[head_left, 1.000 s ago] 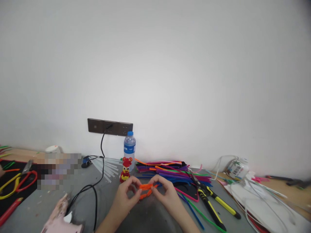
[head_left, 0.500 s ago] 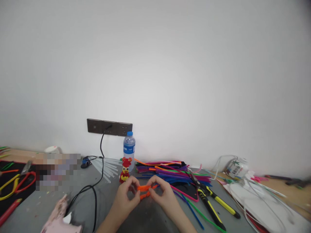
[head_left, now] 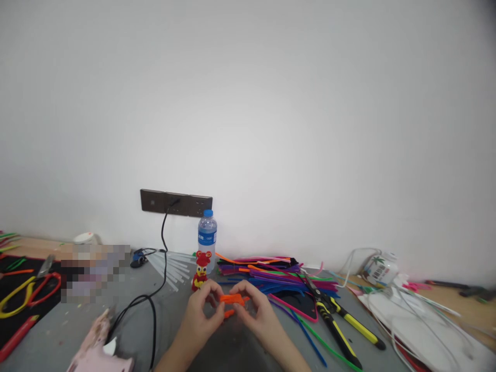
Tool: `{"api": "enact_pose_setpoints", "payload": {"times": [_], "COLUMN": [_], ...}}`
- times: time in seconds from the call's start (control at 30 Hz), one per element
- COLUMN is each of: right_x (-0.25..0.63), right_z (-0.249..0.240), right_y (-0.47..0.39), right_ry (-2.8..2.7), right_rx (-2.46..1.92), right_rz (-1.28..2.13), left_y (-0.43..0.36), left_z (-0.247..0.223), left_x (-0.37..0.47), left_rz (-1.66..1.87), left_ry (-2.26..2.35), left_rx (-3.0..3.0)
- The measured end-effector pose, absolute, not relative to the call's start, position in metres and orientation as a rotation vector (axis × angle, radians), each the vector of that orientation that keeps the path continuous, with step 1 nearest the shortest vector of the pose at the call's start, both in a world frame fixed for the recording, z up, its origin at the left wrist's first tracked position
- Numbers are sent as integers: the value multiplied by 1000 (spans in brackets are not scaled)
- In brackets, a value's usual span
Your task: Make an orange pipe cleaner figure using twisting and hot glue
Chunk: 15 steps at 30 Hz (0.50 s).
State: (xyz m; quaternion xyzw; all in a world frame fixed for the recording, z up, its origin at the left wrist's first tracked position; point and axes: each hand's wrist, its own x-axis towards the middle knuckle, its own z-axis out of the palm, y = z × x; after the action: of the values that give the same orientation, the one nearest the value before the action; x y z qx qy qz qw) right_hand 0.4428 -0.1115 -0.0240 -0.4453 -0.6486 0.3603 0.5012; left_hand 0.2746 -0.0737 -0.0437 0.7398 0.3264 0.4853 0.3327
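An orange pipe cleaner [head_left: 232, 299], bent into a small folded bundle, is pinched between my two hands above the grey table. My left hand [head_left: 203, 312] is closed on its left end, thumb against fingertips. On the right end my right hand [head_left: 253, 309] grips it with thumb and index finger. A lower orange strand shows beneath, partly hidden by the fingers. Just behind my left hand stands a red and yellow figure [head_left: 202, 269] with round eyes, in front of a water bottle [head_left: 207, 237] with a blue cap.
Behind my right hand lies a pile of coloured pipe cleaners [head_left: 271, 271]. Yellow-black pliers [head_left: 333, 315] rest at the right, near a white jar [head_left: 381, 268]. At the left are scissors [head_left: 33, 294], a pink glue gun [head_left: 96, 351], a black cable [head_left: 153, 320] and clear glue sticks [head_left: 170, 268].
My right thumb and fingers have shifted slightly left along the orange pipe cleaner, and its strands sit closer together. The view has moved a little.
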Motion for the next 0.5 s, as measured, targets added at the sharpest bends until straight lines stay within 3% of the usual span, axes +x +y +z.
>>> {"api": "enact_pose_setpoints", "payload": {"times": [0.5], "right_x": [441], "right_z": [-29], "right_y": [-107], "right_ry": [-1500], "right_rx": [-1093], "right_rz": [800], "left_y": [-75], "left_z": [-45], "left_x": [273], "left_rz": [1308], "left_ry": [809], "left_rx": [2066]}}
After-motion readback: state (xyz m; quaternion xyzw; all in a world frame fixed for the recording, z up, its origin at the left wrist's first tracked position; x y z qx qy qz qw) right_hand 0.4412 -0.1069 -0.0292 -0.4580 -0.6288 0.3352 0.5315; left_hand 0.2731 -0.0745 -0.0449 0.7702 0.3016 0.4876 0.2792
